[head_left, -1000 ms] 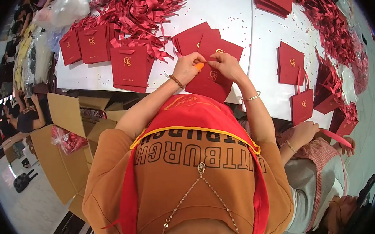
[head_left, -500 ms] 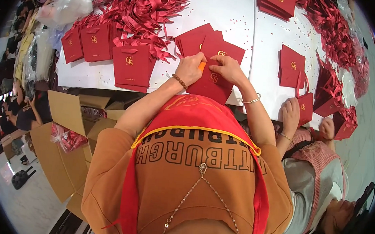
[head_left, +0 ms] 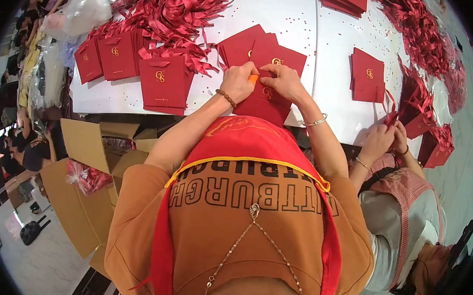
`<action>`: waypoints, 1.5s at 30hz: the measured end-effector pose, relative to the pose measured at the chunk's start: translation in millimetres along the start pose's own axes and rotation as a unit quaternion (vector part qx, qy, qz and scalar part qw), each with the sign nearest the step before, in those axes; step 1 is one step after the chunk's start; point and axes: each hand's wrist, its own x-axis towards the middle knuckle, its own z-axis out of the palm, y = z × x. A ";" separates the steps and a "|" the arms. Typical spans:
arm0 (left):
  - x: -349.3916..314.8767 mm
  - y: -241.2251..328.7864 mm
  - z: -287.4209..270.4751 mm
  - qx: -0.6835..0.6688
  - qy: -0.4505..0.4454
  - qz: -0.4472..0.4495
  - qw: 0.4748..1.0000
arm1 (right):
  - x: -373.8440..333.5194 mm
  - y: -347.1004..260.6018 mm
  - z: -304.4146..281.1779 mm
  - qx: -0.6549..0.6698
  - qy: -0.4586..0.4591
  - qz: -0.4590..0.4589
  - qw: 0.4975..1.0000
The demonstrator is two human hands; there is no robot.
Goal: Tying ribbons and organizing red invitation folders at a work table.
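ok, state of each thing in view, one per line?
left hand: on the red bag, fingers pinching a small orange piece
right hand: pressing on the same bag
red bag: flat, at the white table edge
bags on the left: flat, overlapping
ribbon heap: loose, tangled
cardboard box: open
co-worker's hands: on another red bag

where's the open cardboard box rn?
Head view, lower left: the open cardboard box sits on the floor below the white table edge, left of the person's left arm, with red ribbons in clear plastic inside.
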 end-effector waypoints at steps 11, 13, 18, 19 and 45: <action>10.0 33.9 -9.0 0.302 -0.126 0.112 0.938 | -8.7 -13.6 5.6 -0.043 0.067 -0.043 0.996; 11.8 38.6 -11.6 0.314 -0.163 0.113 0.928 | -9.4 -14.0 6.0 -0.046 0.053 -0.021 0.997; 14.0 33.6 -7.9 0.305 -0.144 0.115 0.934 | -7.4 -9.2 13.3 -0.038 0.092 -0.054 0.994; 14.2 34.7 -10.6 0.304 -0.149 0.094 0.936 | -9.2 -12.9 12.8 -0.024 0.087 -0.032 0.995; -3.0 7.6 -3.6 -0.052 -0.070 -0.036 0.996 | -15.0 -2.5 13.2 0.035 0.112 -0.055 0.992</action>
